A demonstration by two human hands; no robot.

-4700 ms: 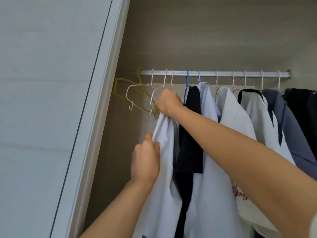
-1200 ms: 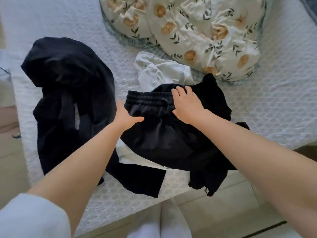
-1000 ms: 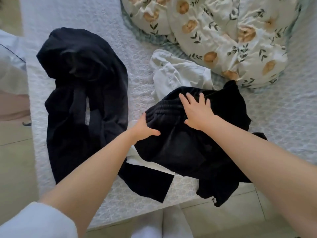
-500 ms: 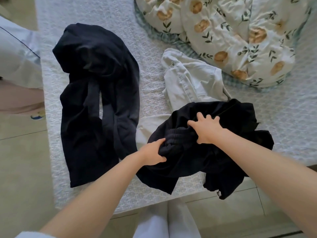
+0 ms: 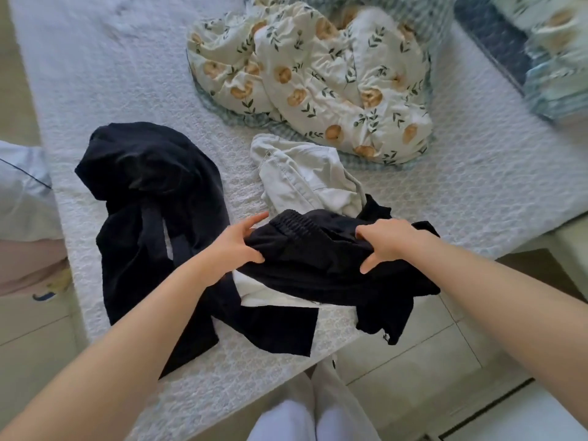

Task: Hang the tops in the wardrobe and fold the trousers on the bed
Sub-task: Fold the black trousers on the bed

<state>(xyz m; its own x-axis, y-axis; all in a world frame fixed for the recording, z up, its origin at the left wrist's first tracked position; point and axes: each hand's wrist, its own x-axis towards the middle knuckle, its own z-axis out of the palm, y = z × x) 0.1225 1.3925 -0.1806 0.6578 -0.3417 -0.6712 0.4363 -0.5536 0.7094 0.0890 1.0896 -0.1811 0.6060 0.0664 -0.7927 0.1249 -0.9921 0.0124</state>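
Two hands are closed on the black trousers [image 5: 318,259], which are bunched at the near edge of the bed [image 5: 127,90]. The left hand [image 5: 235,246] and the right hand [image 5: 391,243] are each clenched on fabric either side of the elastic waistband. Just beyond the fingertips, cream trousers [image 5: 305,183] are seen; left of the left fingers, a dark garment [image 5: 152,202] is spread.

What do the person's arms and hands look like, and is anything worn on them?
The left arm and right arm are bare to the picture's edge; no sleeve shows. The left hand and right hand wear no visible glove, ring, watch or bracelet.
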